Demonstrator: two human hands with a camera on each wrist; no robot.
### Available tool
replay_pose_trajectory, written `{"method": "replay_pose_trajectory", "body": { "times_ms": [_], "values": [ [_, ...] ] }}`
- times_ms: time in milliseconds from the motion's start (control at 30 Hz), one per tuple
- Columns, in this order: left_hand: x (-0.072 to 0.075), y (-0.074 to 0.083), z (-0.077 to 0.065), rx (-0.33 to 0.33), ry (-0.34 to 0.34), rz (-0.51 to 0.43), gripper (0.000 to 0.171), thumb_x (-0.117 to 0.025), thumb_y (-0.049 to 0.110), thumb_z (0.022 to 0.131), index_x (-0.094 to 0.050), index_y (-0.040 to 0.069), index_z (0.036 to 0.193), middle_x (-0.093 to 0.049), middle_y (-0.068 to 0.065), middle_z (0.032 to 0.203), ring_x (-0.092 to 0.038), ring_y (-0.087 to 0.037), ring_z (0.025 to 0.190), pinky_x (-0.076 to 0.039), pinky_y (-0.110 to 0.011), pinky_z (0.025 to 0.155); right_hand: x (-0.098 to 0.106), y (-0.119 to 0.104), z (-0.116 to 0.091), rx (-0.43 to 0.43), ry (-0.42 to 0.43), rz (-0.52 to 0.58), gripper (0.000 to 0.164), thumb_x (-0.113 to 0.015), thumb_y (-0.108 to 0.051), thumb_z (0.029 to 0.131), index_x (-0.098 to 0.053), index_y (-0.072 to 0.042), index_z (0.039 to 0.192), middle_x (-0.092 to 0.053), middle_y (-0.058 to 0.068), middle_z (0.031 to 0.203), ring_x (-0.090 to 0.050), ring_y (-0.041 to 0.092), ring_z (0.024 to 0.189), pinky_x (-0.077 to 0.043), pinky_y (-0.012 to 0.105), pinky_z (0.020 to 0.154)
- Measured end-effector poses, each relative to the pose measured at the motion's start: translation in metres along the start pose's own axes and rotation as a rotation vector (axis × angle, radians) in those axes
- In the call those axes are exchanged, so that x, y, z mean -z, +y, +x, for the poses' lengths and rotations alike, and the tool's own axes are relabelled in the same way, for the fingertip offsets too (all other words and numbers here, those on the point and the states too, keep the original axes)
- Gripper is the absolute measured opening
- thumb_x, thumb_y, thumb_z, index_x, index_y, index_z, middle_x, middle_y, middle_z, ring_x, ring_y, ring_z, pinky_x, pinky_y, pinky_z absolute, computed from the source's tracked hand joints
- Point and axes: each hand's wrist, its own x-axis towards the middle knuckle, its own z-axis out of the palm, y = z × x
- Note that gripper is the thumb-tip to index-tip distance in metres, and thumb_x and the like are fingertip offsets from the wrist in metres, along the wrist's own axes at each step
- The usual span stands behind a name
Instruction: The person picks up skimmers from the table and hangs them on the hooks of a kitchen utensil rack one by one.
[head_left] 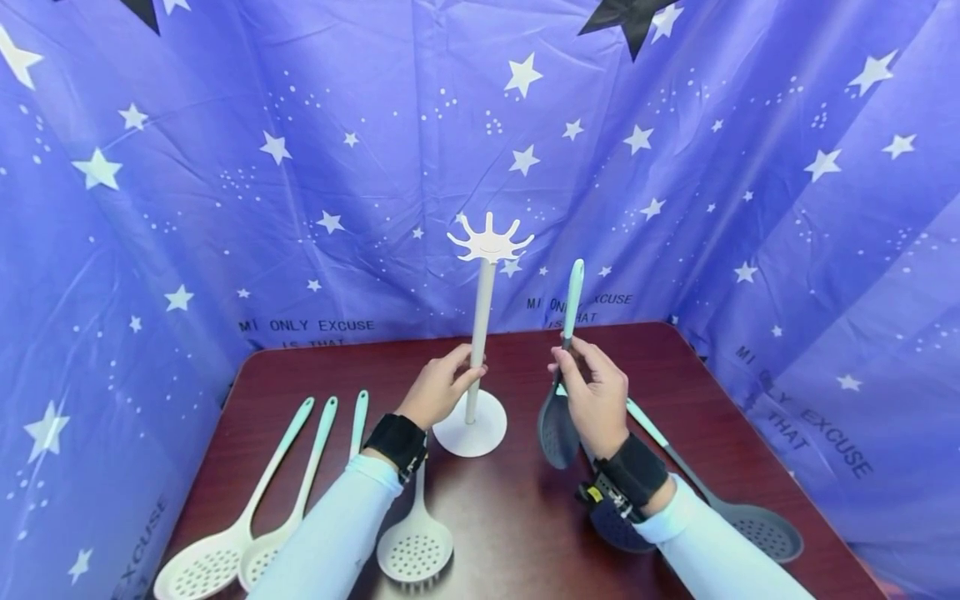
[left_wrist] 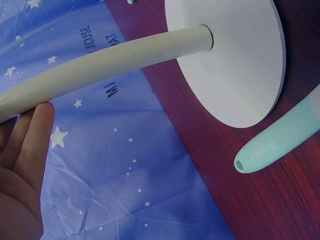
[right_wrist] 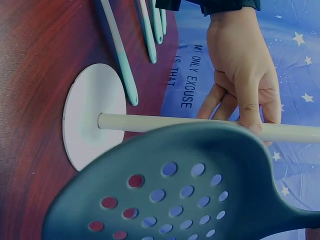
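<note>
A white utensil stand [head_left: 482,321] with a round base and a ring of curved hooks on top stands upright on the table. My left hand [head_left: 442,387] holds its pole between thumb and fingers, about a third of the way up. To the right of it, my right hand [head_left: 596,387] pinches a dark grey skimmer [right_wrist: 165,195] at the neck. The skimmer's mint handle [head_left: 573,300] points up, and its perforated head hangs down beside the stand. In the right wrist view the head overlaps the lower pole.
White perforated utensils with mint handles lie at the left, among them a skimmer [head_left: 206,562] and a slotted ladle [head_left: 415,546] near the stand. A dark skimmer [head_left: 768,532] lies at the right; another dark utensil [head_left: 621,533] is partly hidden under my right wrist. A starry blue curtain [head_left: 420,125] surrounds the table.
</note>
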Motion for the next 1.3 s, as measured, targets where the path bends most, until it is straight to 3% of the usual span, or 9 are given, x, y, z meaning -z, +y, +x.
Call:
{"method": "replay_pose_trajectory", "body": {
  "times_ms": [267,500,600,867,1133,1300],
  "values": [
    [0.001,-0.001,0.0,0.004,-0.014,0.004,0.019,-0.063,0.034,0.104,-0.064,0.024,0.119,-0.076,0.007,0.107,-0.072,-0.01,0.1,-0.058,-0.034,0.086,-0.005,-0.007,0.006,0.05,0.03,-0.009,0.017,-0.073,0.0,0.095,-0.077,-0.002,0.112,-0.071,0.012,0.084,-0.07,0.016,0.071,-0.053,0.019,0.06],
    [0.003,-0.001,0.0,0.007,0.005,0.011,0.016,-0.063,0.03,0.104,-0.063,0.022,0.119,-0.075,0.007,0.104,-0.072,-0.011,0.097,-0.058,-0.035,0.084,-0.017,-0.017,0.012,0.139,-0.001,0.028,0.025,-0.071,0.009,0.092,-0.075,0.004,0.117,-0.074,0.017,0.095,-0.071,0.026,0.074,-0.055,0.017,0.068],
    [0.002,0.0,0.0,0.012,0.003,0.018,0.017,-0.062,0.029,0.105,-0.062,0.022,0.12,-0.074,0.006,0.103,-0.071,-0.011,0.096,-0.058,-0.035,0.083,-0.02,-0.02,0.012,0.162,-0.017,0.027,0.028,-0.07,0.011,0.092,-0.074,0.004,0.119,-0.075,0.016,0.097,-0.071,0.024,0.076,-0.056,0.017,0.071],
    [-0.002,-0.001,-0.001,0.025,0.003,-0.004,0.017,-0.062,0.029,0.105,-0.062,0.023,0.121,-0.074,0.005,0.104,-0.072,-0.012,0.097,-0.058,-0.036,0.084,-0.024,-0.025,0.011,0.18,-0.038,0.058,0.03,-0.069,0.013,0.091,-0.073,0.005,0.12,-0.073,0.017,0.095,-0.071,0.014,0.078,-0.058,0.019,0.068],
    [0.0,-0.002,-0.002,0.036,0.006,-0.022,0.017,-0.061,0.031,0.105,-0.062,0.024,0.12,-0.074,0.007,0.104,-0.071,-0.011,0.098,-0.058,-0.036,0.084,-0.03,-0.027,0.013,0.169,-0.055,0.071,0.029,-0.07,0.011,0.092,-0.072,0.006,0.121,-0.072,0.017,0.095,-0.071,0.027,0.074,-0.058,0.019,0.066],
    [-0.002,-0.002,0.0,0.021,0.006,-0.02,0.017,-0.063,0.031,0.104,-0.062,0.023,0.12,-0.074,0.006,0.104,-0.071,-0.01,0.097,-0.058,-0.036,0.084,-0.032,-0.028,0.012,0.173,-0.042,0.049,0.027,-0.07,0.009,0.093,-0.073,0.006,0.12,-0.071,0.019,0.091,-0.07,0.025,0.073,-0.056,0.017,0.065]
  ]
}}
